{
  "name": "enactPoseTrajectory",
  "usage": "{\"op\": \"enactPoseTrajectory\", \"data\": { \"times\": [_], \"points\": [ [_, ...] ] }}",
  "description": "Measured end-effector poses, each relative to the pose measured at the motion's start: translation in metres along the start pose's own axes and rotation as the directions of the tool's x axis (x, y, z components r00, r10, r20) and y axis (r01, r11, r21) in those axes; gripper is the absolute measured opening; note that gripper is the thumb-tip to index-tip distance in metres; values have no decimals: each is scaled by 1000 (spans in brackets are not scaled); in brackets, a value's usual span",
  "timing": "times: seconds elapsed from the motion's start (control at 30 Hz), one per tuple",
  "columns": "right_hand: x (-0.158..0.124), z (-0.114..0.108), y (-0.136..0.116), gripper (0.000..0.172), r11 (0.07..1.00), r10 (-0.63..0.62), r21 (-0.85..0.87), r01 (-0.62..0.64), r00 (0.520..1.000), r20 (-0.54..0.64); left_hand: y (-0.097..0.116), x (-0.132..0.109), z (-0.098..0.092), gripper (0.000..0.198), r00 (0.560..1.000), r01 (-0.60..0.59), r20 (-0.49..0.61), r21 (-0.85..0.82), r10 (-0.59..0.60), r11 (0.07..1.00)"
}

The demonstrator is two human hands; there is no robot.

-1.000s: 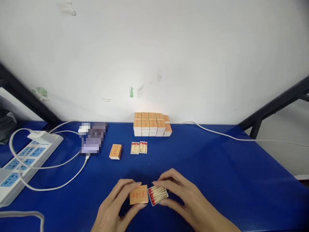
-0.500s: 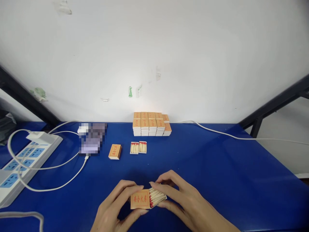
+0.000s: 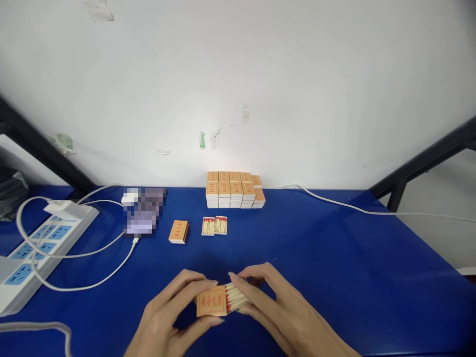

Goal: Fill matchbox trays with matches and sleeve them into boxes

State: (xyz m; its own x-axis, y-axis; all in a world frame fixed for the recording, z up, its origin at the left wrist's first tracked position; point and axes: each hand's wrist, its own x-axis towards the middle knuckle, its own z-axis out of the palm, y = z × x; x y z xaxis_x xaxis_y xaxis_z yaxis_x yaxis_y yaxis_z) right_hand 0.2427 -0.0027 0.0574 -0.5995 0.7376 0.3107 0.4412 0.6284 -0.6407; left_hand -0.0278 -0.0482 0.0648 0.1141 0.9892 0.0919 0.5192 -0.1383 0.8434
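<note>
Near the front of the blue table, my left hand (image 3: 173,310) grips the orange matchbox sleeve (image 3: 211,302), which has red characters on its top. My right hand (image 3: 277,302) is closed on the matchbox tray (image 3: 237,296), whose matches show between sleeve and fingers. The tray sits partly inside the sleeve's right end, red match heads toward the sleeve. Beyond my hands, two trays filled with matches (image 3: 214,226) lie side by side. To their left rests a small stack of matchbox sleeves or boxes (image 3: 179,232).
Matchboxes stand stacked in rows (image 3: 230,191) against the white wall (image 3: 297,99). On the left lie a power strip (image 3: 48,248) with white cables and a pixelated item (image 3: 145,210). A white cable (image 3: 334,206) runs along the back right. Dark metal bars (image 3: 420,163) flank the table (image 3: 334,267).
The tray has slid further into the sleeve, so less of its matches shows. Both hands have shifted slightly left with the matchbox. The view has moved a little.
</note>
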Motion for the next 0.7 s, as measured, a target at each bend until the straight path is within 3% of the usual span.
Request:
{"op": "enactPoseTrajectory", "data": {
  "times": [0.23, 0.3, 0.37, 0.43, 0.5, 0.6, 0.7],
  "points": [
    [4, 2, -8, 60, 992, -126, -16, 126, 991, -51, 2, -3, 0, 34, 990, -86, -114, 15, 87, 996],
    [5, 4, -12, 60, 989, -148, -16, 147, 986, -73, 0, -5, 7, 35, 990, -55, -137, -84, 43, 995],
    [6, 8, -17, 58, 989, -144, 0, 145, 978, -153, -2, -6, 16, 46, 976, 37, -192, -305, -99, 952],
    [7, 12, -21, 57, 990, -126, 34, 139, 962, -243, -2, -5, 27, 60, 937, 103, -212, -590, -276, 801],
    [8, 15, -24, 59, 989, -97, 81, 124, 957, -274, 0, -3, 38, 56, 913, 100, -167, -793, -372, 602],
    [11, 14, -27, 55, 983, -72, 149, 112, 965, -251, 10, 1, 50, 48, 859, 140, -68, -922, -507, 361],
    [14, 12, -26, 43, 981, -60, 163, 106, 961, -270, 19, 1, 57, 51, 810, 211, 24, -944, -586, 253]
  ]
}}
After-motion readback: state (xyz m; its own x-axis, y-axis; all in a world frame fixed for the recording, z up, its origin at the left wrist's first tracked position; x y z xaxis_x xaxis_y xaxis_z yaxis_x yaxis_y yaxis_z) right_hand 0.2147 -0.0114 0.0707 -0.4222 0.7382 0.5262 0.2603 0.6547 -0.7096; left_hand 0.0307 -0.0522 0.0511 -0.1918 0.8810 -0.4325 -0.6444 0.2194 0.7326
